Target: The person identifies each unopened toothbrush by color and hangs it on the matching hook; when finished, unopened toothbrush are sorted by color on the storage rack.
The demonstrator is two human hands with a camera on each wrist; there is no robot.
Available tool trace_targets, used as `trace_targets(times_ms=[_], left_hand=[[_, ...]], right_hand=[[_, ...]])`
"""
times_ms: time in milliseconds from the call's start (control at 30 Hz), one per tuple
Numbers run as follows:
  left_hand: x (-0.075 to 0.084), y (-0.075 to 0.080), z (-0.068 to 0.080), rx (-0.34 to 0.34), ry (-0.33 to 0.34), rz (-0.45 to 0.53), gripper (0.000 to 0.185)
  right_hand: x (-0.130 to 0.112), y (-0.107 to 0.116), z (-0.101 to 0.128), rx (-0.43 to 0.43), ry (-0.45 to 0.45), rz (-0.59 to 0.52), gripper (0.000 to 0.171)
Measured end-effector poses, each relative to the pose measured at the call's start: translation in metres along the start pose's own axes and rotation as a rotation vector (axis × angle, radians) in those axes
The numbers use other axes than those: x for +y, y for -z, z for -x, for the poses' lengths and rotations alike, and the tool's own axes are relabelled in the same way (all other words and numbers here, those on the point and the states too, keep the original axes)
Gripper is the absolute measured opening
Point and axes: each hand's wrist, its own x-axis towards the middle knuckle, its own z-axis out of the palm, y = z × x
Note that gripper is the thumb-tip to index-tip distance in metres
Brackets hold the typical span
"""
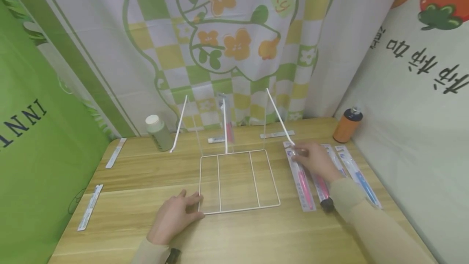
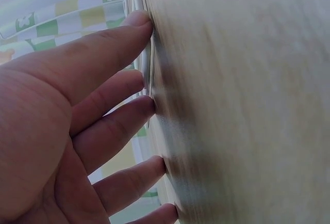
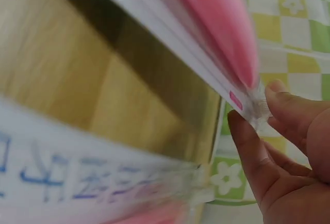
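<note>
A white wire rack with several upright wires and prongs stands mid-table. My left hand rests at its front left corner, fingers spread; in the left wrist view the thumb and fingertips touch the rack's edge and the wood. With thumb and forefinger my right hand pinches one end of a packaged pink toothbrush, right of the rack. Its pink handle is raised off the table in the right wrist view. Another packaged pink toothbrush hangs at the rack's middle prong.
Packaged toothbrushes, one pink and a blue one among them, lie at the right. An orange bottle and a green bottle stand at the back. Slim white packets and a small tube lie about. Curtains surround the table.
</note>
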Motion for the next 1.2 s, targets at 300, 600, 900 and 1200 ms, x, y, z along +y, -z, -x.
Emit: trace_targets(times_ms=[300, 600, 900, 1200], left_hand=[[0.000, 0.000, 0.000, -0.005, 0.009, 0.000, 0.050], [-0.001, -0.001, 0.000, -0.009, -0.004, -0.005, 0.050], [-0.001, -0.001, 0.000, -0.005, -0.006, -0.003, 0.050], [-0.001, -0.002, 0.000, 0.000, -0.008, -0.005, 0.049]], right_hand=[[-0.046, 0.009, 0.011, 0.092, 0.058, -0.048, 0.048], [-0.100, 0.002, 0.018, 0.274, 0.336, -0.174, 0.039], [-0.150, -0.005, 0.035, 0.316, 0.569, -0.299, 0.044], [-0.200, -0.011, 0.057, 0.369, 0.703, -0.345, 0.040]])
